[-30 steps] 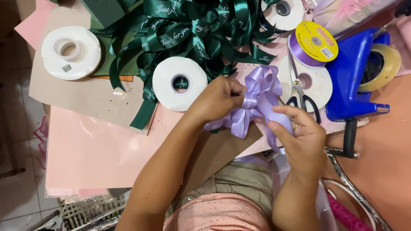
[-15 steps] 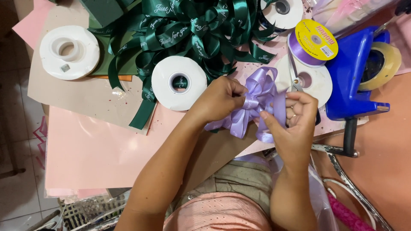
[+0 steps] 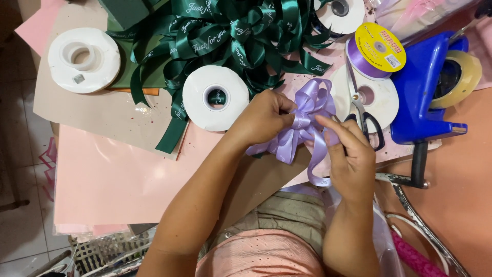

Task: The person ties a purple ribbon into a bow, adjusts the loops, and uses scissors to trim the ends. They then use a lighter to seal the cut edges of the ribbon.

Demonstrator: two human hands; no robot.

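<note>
Your left hand (image 3: 264, 118) pinches the lilac bow (image 3: 307, 120) at its centre; your right hand's (image 3: 351, 159) fingers grip a tail at 5 o'clock. Loosen that pinch and the loops could spring apart.

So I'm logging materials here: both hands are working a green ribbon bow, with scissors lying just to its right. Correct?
Not quite. In the head view the bow held by the left hand and right hand is lilac; the green ribbon lies untouched behind. The scissors do lie to its right.

lilac bow (image 3: 307, 120), green ribbons (image 3: 225, 31)
</note>
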